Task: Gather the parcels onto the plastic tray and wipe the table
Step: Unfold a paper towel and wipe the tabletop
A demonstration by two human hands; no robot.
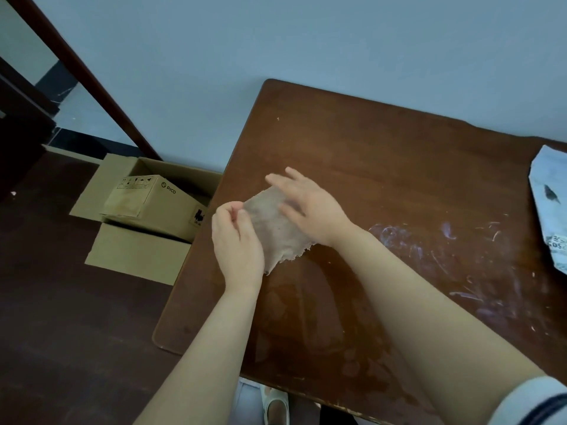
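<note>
Two jobs make up this task, and neither looks finished. One parcel [549, 204], a crumpled pale mailer bag with dark print, lies at the right edge of the table [368, 164], cut off by the frame. The plastic tray is not in view, so I cannot tell whether the gathering is done. Wiping seems barely begun: white chalky scribbles [445, 250] cover the right part of the tabletop, and a faintly duller patch near the front edge may be damp (hard to be sure).

Both hands hold the cloth [273, 222] just above the table's left side. It is a thin, brownish-grey rag, nearly see-through, with a frayed lower edge. The left hand [236, 240] pinches its left corner between thumb and curled fingers. The right hand [310, 204] lies over its upper right part with fingers straight and spread. Whether its thumb grips from beneath, I cannot tell. Cardboard boxes [153, 197] sit on the floor to the left.
</note>
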